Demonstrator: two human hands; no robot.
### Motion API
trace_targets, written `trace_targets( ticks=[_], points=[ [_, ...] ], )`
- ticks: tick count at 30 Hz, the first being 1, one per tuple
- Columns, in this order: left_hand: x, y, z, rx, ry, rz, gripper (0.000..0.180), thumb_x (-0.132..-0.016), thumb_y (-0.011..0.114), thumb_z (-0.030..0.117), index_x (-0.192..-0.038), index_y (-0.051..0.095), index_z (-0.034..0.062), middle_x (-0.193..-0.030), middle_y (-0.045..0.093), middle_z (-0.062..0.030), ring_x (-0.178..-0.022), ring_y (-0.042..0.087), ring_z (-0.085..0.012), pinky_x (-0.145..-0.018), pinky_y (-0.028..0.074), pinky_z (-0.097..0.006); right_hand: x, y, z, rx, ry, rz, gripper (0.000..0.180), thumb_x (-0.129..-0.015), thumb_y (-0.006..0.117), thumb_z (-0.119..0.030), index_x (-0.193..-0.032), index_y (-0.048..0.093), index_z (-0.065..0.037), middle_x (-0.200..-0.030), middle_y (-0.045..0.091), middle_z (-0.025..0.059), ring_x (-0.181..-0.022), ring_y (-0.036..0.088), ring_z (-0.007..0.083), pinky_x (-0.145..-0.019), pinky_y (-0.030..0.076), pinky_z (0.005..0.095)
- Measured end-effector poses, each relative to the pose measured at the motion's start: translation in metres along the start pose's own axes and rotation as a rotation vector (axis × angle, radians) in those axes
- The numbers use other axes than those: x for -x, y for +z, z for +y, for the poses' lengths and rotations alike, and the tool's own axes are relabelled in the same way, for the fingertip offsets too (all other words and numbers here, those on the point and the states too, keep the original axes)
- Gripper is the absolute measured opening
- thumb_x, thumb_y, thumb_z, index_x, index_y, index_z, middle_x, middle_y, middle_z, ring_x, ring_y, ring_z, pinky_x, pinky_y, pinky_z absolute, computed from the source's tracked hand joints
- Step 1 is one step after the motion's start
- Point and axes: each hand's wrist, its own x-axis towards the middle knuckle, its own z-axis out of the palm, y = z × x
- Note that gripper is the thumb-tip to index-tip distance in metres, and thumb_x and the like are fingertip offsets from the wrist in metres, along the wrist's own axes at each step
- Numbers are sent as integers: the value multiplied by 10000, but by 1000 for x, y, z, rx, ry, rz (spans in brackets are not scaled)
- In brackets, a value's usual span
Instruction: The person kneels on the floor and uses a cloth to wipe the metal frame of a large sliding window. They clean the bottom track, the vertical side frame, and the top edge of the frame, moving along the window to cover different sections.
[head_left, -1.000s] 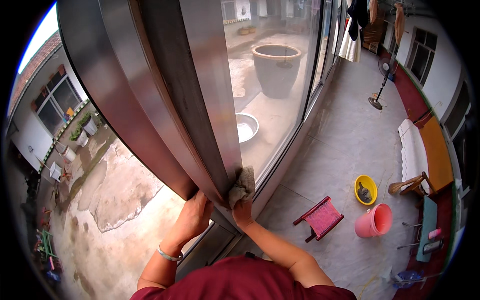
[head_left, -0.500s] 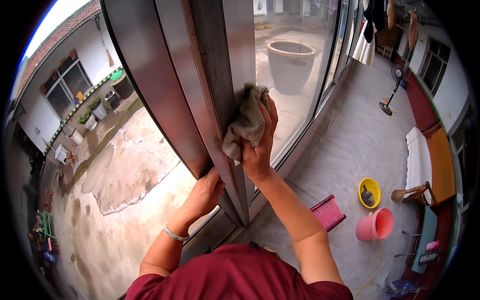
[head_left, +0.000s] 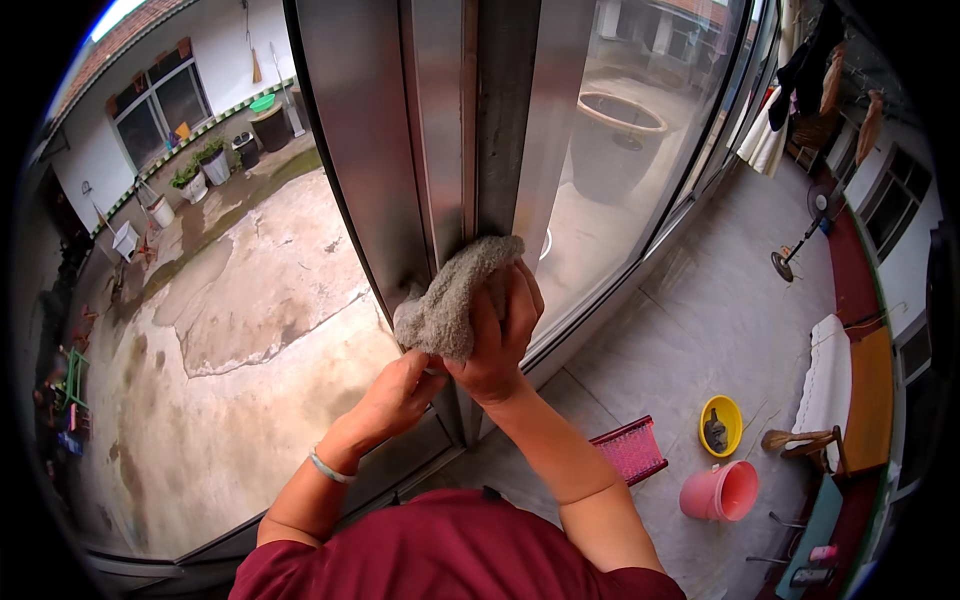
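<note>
My right hand (head_left: 500, 335) is closed round a damp-looking grey-beige cloth (head_left: 455, 300), pressing it against a metal door frame (head_left: 440, 130). The bunched cloth spans the upright strips of the frame and hangs over toward its left edge. Just below the cloth, my left hand (head_left: 395, 400) is closed at the door's edge, its fingertips near or touching the cloth's lower corner. Part of its grip is hidden behind the frame and cloth. A bracelet (head_left: 330, 467) circles my left wrist.
Right of the frame, a glass pane (head_left: 640, 140) shows a large pot (head_left: 620, 150) beyond it. On the indoor floor are a pink woven stool (head_left: 632, 450), a yellow basin (head_left: 720, 425), a pink bucket (head_left: 718, 492) and a standing fan (head_left: 800, 235). A concrete courtyard (head_left: 250, 300) lies left.
My right hand has moved the cloth down and leftward across the frame, close to my left hand. My left hand stays low at the door's edge. The whole view has shifted and turned slightly.
</note>
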Motion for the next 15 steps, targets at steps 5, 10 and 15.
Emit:
trace_targets(
  ticks=[5,10,15],
  points=[
    [7,14,-10,-30,-9,53,196,-893,597,34,-1083,572,-6,-987,650,-243,-937,605,-450,-809,499,-434,95,-17,2,-28,70,-101,471,-819,773,-256,-1207,562,-94,-1256,460,200,-1095,505,389,-934,437,481],
    [35,26,-32,-16,-256,-45,136,-915,598,73,-1024,596,-7,-995,663,-215,-942,634,-399,-800,509,-424,133,-23,-1,-86,188,-156,411,-788,761,-215,-1158,603,-133,-1231,481,158,-1038,531,356,-877,442,476],
    [53,7,-32,-45,-249,-162,123,-945,583,91,-1024,610,1,-958,670,-172,-897,653,-321,-787,515,-388,88,-16,-7,-29,172,-105,417,-790,739,-155,-1176,589,-116,-1225,473,168,-1066,505,365,-907,428,481]
  ],
)
